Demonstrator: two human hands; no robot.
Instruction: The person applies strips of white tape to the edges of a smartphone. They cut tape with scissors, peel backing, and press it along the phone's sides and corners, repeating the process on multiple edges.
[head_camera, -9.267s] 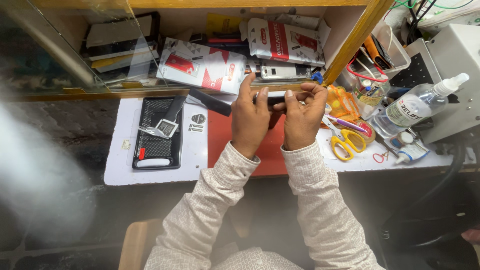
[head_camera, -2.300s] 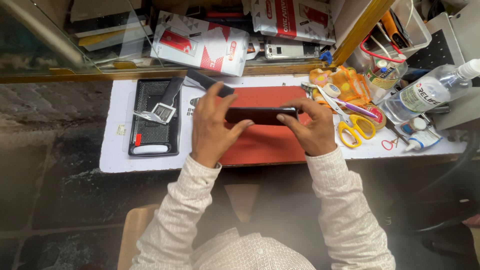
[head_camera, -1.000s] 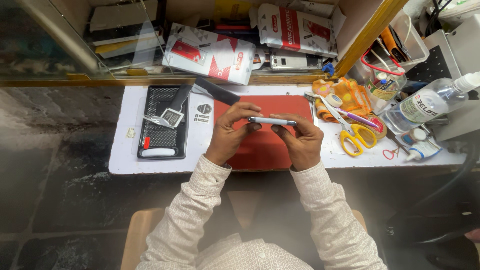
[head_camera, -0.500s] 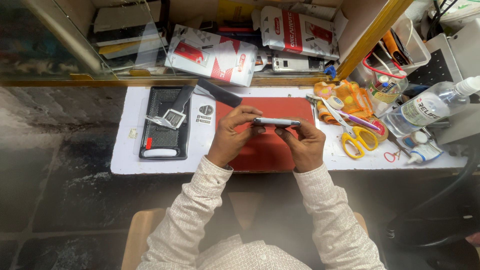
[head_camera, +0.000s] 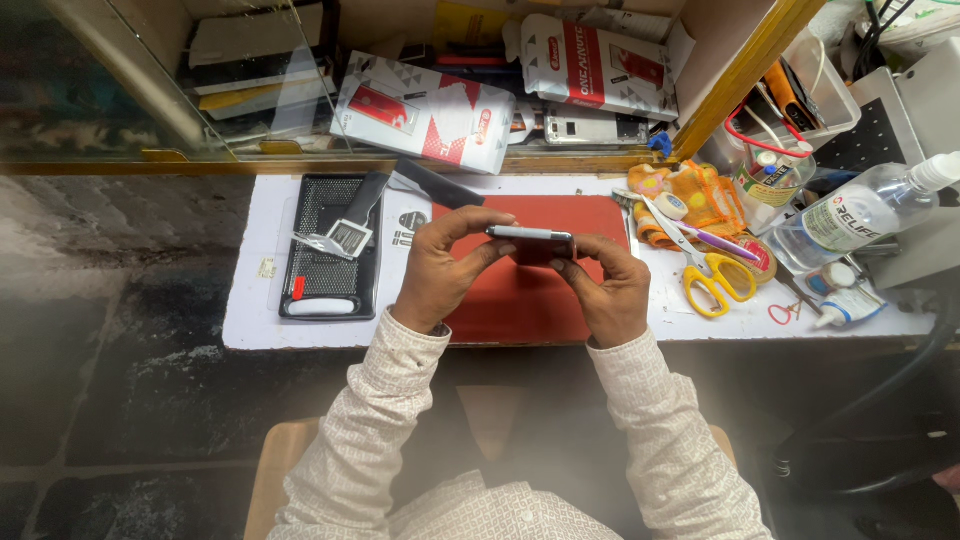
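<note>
A white rectangular work surface (head_camera: 250, 300) carries a red rectangular mat (head_camera: 520, 300) at its middle, a black perforated tray (head_camera: 330, 275) toward its left edge, and yellow-handled scissors (head_camera: 715, 280) with a clear plastic spray bottle (head_camera: 860, 210) toward its right edge. Above the mat, both hands hold a slim dark phone with a silvery rim (head_camera: 530, 238) edge-up, clear of the surface. The left hand (head_camera: 440, 270) has a narrow grip, thumb and fingertips pinching the phone's left end; the right hand (head_camera: 605, 290) closes on the right end from below. I judge the step in hand to be an inspection of the phone's edge. A next move would call for a steady pinch on both ends while turning it, so it does not slip onto the mat.
</note>
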